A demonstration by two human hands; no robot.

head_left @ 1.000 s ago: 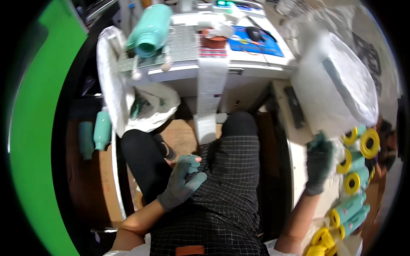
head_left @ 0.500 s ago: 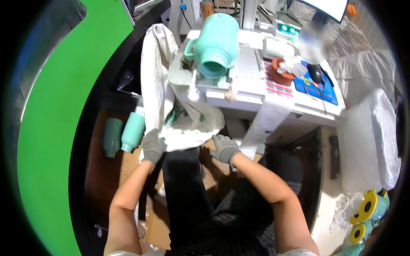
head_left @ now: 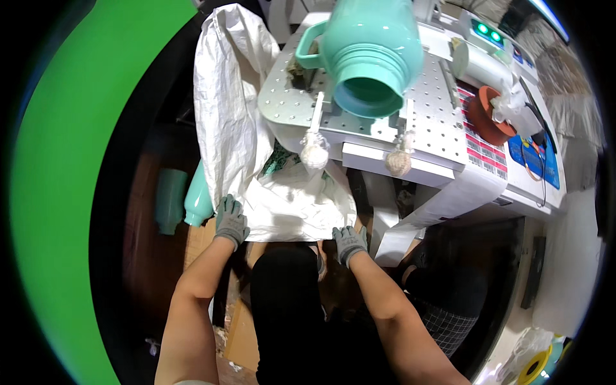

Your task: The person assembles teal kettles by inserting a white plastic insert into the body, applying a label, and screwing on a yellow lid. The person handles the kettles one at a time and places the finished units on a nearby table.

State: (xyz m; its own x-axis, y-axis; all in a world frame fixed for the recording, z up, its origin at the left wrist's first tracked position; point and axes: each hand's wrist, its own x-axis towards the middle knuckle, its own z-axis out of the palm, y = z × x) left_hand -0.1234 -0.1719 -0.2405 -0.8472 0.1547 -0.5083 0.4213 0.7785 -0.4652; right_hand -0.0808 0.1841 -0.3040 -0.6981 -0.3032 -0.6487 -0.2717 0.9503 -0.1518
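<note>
A large white woven sack (head_left: 292, 208) hangs below the front left of the worktable, its mouth spread towards me. Dark green scraps (head_left: 277, 160) show inside. My left hand (head_left: 231, 220), in a grey glove, grips the sack's near left edge. My right hand (head_left: 350, 240), gloved too, has its fingers bent over the near right edge. A mint-green thermos body with a handle (head_left: 378, 48) lies on the perforated metal plate above, its open neck facing me.
Two white-stemmed pieces with wrapped round ends, one left (head_left: 314, 151) and one right (head_left: 398, 162), jut from the plate's front. Mint-green bottles (head_left: 170, 202) lie at left. A paper strip (head_left: 443, 212) hangs from the table (head_left: 523, 186), which bears a brown tape roll (head_left: 484, 119).
My view has moved closer to the table. The sack's mouth is spread wider and flatter towards me, and my right hand has come onto its near right edge.
</note>
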